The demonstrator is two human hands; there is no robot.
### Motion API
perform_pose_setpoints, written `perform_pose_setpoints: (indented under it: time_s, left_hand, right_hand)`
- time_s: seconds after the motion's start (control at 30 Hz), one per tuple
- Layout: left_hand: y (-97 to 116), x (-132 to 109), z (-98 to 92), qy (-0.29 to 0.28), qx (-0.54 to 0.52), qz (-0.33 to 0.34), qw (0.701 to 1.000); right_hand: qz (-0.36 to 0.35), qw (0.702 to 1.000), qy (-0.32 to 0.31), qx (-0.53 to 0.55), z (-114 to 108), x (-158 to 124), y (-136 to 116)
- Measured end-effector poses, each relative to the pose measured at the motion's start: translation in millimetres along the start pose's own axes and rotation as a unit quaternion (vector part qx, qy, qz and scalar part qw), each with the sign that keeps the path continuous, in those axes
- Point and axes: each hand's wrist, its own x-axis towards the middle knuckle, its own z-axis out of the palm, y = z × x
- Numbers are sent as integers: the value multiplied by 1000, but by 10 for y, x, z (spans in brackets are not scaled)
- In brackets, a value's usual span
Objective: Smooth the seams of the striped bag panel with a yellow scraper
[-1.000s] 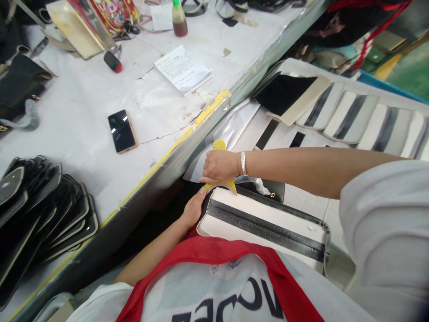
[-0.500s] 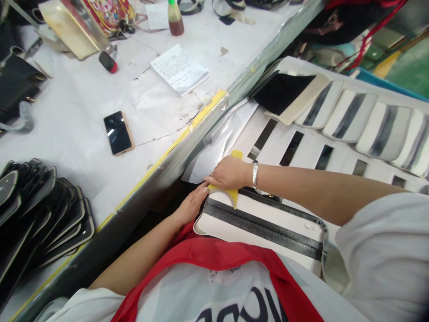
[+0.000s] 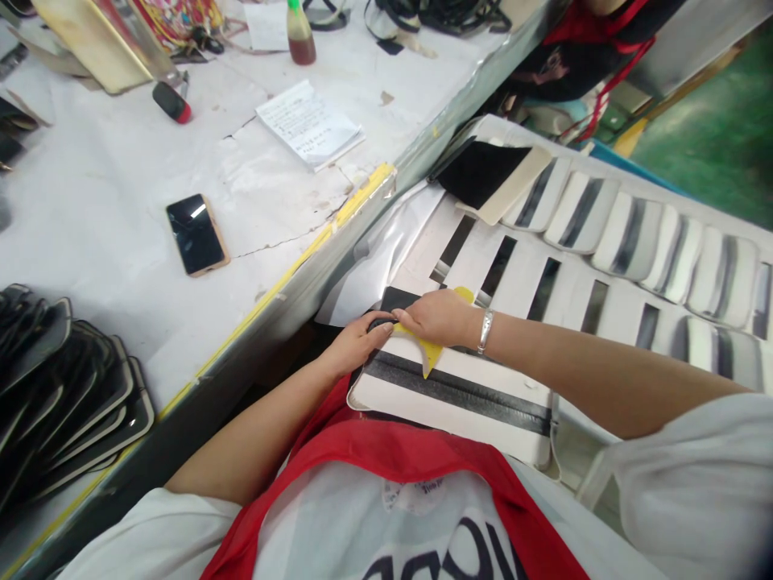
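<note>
A white panel [image 3: 423, 415] with a dark strip along its length lies in front of my body. My right hand [image 3: 444, 316], a silver bracelet at its wrist, is closed round a flat yellow scraper-like tool [image 3: 431, 357]. The tool's pointed end rests over the panel, and another part shows beyond my knuckles. My left hand [image 3: 361, 345] pinches the dark edge at the panel's far left corner, its fingertips almost meeting those of my right hand. What exactly lies under the fingertips is partly hidden.
Similar striped pieces [image 3: 580, 211] lie in a row on the right-hand surface, near a black sheet [image 3: 483, 173]. Across the yellow-edged table [image 3: 290, 278] are a phone [image 3: 196, 234], a notepad [image 3: 311, 125], a bottle [image 3: 300, 40] and stacked black pieces [image 3: 66, 395].
My right hand has moved slightly right with the yellow tool. My left hand stays at the panel's corner, its fingers now bent over the dark edge. The view has shifted to the right.
</note>
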Motion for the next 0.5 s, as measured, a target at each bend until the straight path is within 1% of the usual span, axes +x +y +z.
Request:
perform_pose_setpoints:
  time_s: [0.1,0.17,0.23,0.3,0.33,0.4,0.5]
  left_hand:
    - [-7,-2,-42,-10,-9,-11,1000]
    - [-33,-119,-118,0,-28,14,1000]
    - [-75,-337,-219,32,-7,40,999]
    - [-130,-603,-310,60,67,34,995]
    - [-161,-730,-341,64,107,22,992]
    - [-220,-925,-364,42,165,4,985]
    - [-263,-1037,-322,-9,199,-1,980]
  right_hand:
    - [44,999,0,-30,-103,-131,-80]
    - [68,996,20,-56,-175,-273,-171]
    - [70,994,37,-72,-219,-461,-302]
    - [53,995,34,-76,-224,-657,-475]
    - [39,996,26,-77,-212,-739,-570]
    - [12,996,21,-84,-174,-837,-756]
    - [-1,996,35,-87,-117,-806,-947]
